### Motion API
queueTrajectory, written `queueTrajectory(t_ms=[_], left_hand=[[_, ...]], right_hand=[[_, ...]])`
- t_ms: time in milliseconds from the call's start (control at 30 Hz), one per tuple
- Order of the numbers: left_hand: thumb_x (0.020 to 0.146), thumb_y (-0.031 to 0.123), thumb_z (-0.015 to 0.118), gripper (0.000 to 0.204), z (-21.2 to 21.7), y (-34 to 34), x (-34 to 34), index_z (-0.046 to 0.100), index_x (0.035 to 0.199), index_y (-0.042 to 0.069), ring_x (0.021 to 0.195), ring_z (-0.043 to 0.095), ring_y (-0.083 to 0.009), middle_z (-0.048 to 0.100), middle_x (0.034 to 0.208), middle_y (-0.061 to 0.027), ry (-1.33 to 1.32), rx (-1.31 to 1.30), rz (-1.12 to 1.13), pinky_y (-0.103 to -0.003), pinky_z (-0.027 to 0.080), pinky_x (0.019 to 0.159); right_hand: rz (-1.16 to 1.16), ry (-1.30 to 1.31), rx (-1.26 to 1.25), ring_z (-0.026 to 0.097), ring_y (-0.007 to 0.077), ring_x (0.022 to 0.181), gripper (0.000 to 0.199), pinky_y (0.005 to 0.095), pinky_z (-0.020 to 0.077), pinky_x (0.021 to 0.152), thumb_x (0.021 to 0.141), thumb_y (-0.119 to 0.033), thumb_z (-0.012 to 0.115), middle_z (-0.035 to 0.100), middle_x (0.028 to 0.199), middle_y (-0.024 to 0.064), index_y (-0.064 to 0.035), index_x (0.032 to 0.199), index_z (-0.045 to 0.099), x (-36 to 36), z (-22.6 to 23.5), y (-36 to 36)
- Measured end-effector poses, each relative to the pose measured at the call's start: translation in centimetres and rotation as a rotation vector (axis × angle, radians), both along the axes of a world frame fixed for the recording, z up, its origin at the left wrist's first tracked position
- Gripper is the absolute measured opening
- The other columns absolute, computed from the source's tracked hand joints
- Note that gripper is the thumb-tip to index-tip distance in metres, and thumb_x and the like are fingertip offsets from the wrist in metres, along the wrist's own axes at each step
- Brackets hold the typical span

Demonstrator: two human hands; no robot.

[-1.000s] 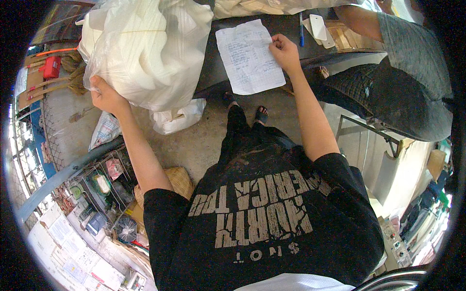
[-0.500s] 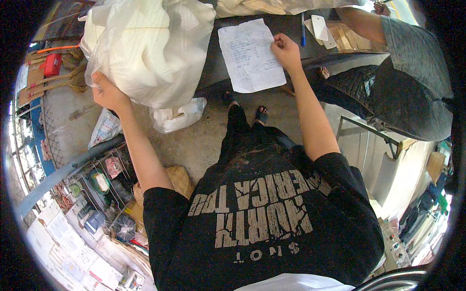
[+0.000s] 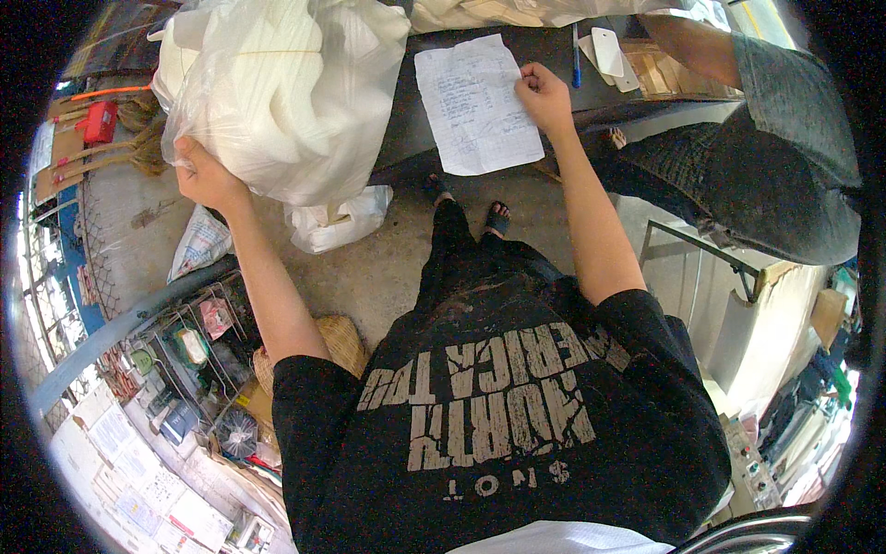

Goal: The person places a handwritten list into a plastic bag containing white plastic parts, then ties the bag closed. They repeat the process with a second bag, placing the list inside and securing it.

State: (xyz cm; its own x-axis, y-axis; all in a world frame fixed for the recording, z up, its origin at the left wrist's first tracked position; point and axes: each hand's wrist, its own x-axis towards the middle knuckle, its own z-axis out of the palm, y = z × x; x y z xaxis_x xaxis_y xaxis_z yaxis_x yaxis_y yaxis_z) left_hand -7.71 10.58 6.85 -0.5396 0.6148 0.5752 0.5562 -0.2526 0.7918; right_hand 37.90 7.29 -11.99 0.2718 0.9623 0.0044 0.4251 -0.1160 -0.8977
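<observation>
My left hand (image 3: 208,175) is closed on the lower left edge of a large clear plastic bag (image 3: 286,102), packed with white, soft-looking pieces that I cannot name. Between finger and thumb, my right hand (image 3: 546,100) pinches the right edge of a sheet of paper (image 3: 478,106) covered in handwriting. The sheet is spread over the front of a dark table (image 3: 402,125), its near end hanging past the edge. Beyond my right hand lie a blue pen (image 3: 576,65) and a white phone-shaped thing (image 3: 606,53).
Another person (image 3: 775,148) in grey and dark clothes is close on my right. A white bag (image 3: 341,220) rests on the floor beneath the large one. Brooms (image 3: 138,148) and a red object (image 3: 100,123) are at the left. A woven basket (image 3: 337,346) sits by my left elbow.
The other person at the right has shifted slightly, the arm moving a little. My hands, the bag and the paper stay where they were.
</observation>
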Motion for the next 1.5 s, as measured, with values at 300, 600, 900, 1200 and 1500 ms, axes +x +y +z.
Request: queueTrajectory(t_ms=[300,600,900,1200,1500], left_hand=[[0.104,0.047,0.065,0.057,0.1,0.0,0.1,0.071,0.099,-0.009,0.081,0.063,-0.0176,0.072,0.089,-0.0122,-0.026,-0.003,0.001,-0.034,0.051,0.074],[0.103,0.047,0.066,0.056,0.2,-0.1,0.4,0.071,0.099,-0.009,0.081,0.062,-0.0174,0.072,0.089,-0.0116,-0.07,0.0,-0.004,-0.033,0.05,0.073],[0.103,0.047,0.065,0.057,0.1,0.1,0.1,0.072,0.099,-0.009,0.081,0.062,-0.0177,0.073,0.089,-0.0122,-0.044,0.02,-0.025,-0.034,0.05,0.073],[0.103,0.046,0.065,0.056,0.1,0.1,0.0,0.072,0.101,-0.01,0.083,0.064,-0.0184,0.074,0.092,-0.0139,-0.038,-0.003,0.01,-0.035,0.051,0.075],[0.106,0.037,0.063,0.049,0.5,-0.3,0.2,0.072,0.107,-0.012,0.087,0.067,-0.0195,0.076,0.101,-0.0154,0.011,-0.082,0.022,-0.036,0.053,0.077]], right_hand=[[0.004,-0.007,-0.005,0.07,0.0204,0.073,0.029,0.0353,0.0558,0.07,0.086,-0.022,0.075,0.074,0.084,0.0122,-0.0024,0.106,0.069,0.0,0.3,0.0],[0.004,0.014,-0.015,0.07,0.0195,0.072,0.027,0.0349,0.0554,0.07,0.086,-0.022,0.074,0.074,0.083,0.0119,-0.0024,0.105,0.07,-0.1,0.3,0.1],[0.018,-0.002,0.01,0.071,0.0197,0.074,0.025,0.0347,0.0558,0.071,0.089,-0.019,0.072,0.075,0.086,0.0118,-0.0036,0.108,0.07,0.0,0.4,0.0],[0.043,-0.024,0.109,0.074,0.0259,0.08,0.029,0.0374,0.0579,0.076,0.093,-0.017,0.069,0.076,0.094,0.0165,-0.006,0.12,0.069,-0.5,0.2,-0.5],[0.052,0.038,0.172,0.074,0.0262,0.088,0.029,0.0365,0.0567,0.081,0.097,-0.014,0.066,0.076,0.102,0.0168,-0.0049,0.125,0.068,-1.1,1.1,-2.3]])
